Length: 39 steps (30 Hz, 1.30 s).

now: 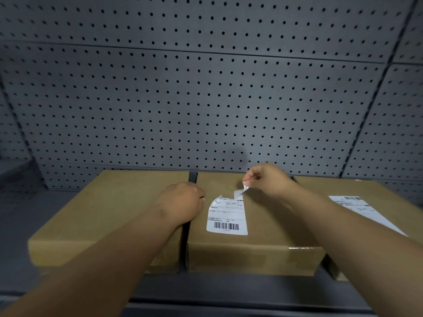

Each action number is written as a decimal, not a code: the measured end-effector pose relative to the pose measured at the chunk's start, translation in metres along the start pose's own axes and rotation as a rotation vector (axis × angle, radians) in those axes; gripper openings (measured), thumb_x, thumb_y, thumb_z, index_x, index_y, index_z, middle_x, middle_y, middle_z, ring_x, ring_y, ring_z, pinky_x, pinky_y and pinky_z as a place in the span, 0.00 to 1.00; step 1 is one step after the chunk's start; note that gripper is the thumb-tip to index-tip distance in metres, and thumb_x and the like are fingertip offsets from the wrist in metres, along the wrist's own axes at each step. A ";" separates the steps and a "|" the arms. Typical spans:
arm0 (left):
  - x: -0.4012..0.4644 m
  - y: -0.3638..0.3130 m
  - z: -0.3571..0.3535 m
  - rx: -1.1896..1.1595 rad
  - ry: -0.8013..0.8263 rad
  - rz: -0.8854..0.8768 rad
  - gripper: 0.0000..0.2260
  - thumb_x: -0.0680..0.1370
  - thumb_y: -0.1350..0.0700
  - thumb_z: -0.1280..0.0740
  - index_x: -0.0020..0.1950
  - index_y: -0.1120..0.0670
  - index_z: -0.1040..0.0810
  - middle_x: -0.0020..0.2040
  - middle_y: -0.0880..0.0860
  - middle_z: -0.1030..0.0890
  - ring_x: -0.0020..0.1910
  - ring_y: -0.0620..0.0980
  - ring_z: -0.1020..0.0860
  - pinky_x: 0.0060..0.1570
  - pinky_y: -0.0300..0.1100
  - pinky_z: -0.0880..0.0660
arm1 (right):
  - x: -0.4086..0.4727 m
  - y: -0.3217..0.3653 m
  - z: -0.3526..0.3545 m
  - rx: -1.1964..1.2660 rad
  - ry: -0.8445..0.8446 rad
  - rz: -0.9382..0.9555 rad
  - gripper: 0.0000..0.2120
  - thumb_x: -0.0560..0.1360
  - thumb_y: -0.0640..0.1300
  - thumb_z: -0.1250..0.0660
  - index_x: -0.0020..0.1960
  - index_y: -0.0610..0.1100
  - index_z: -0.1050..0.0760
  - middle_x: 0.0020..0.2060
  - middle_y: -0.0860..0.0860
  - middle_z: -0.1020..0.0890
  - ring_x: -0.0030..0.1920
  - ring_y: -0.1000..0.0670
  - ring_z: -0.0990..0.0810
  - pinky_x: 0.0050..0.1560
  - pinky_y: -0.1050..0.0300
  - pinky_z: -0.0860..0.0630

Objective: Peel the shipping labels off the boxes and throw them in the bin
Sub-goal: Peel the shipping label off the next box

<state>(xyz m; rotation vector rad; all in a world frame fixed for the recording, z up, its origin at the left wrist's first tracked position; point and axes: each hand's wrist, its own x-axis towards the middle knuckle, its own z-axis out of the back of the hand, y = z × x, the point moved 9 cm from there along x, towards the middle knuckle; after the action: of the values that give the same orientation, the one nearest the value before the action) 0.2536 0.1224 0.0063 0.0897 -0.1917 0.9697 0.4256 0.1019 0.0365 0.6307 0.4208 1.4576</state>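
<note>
The right hand [263, 179] pinches the torn top corner of the shipping label [227, 216] on the middle box [263, 225] to pull it off, while the left hand [183, 202], curled at nine o'clock of the label, presses the box edge to keep it from sliding.

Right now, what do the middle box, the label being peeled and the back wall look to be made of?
Middle box: brown cardboard, matte, with glossy clear tape on its front edge.
Label: thin white printed paper, probably adhesive-backed; its torn top strip curls where the right hand pinches it.
Back wall: grey perforated panel, matte, probably painted metal.
</note>
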 end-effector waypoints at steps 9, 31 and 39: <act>-0.002 -0.004 0.004 0.043 0.015 0.008 0.14 0.80 0.53 0.45 0.55 0.54 0.21 0.58 0.54 0.21 0.56 0.54 0.23 0.53 0.45 0.27 | -0.015 -0.015 0.067 -0.120 -0.144 -0.105 0.05 0.75 0.36 0.36 0.44 0.43 0.22 0.42 0.47 0.17 0.48 0.45 0.19 0.44 0.62 0.26; -0.018 -0.019 0.070 -0.826 -0.347 0.165 0.14 0.77 0.59 0.34 0.63 0.57 0.25 0.47 0.51 0.17 0.46 0.48 0.22 0.49 0.37 0.30 | -0.036 0.075 0.011 0.347 -0.103 0.154 0.11 0.75 0.36 0.35 0.39 0.50 0.26 0.42 0.48 0.20 0.47 0.51 0.22 0.59 0.53 0.27; -0.028 -0.006 0.085 -0.511 -0.349 0.082 0.20 0.79 0.66 0.44 0.68 0.53 0.26 0.61 0.55 0.21 0.58 0.53 0.24 0.50 0.38 0.32 | -0.038 0.054 0.022 0.369 -0.234 0.041 0.15 0.78 0.40 0.39 0.64 0.45 0.26 0.63 0.50 0.22 0.59 0.53 0.24 0.63 0.61 0.33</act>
<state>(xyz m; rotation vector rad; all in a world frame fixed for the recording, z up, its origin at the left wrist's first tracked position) 0.2327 0.0826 0.0835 -0.2225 -0.7622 0.9552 0.3938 0.0610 0.0826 1.0980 0.4989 1.3346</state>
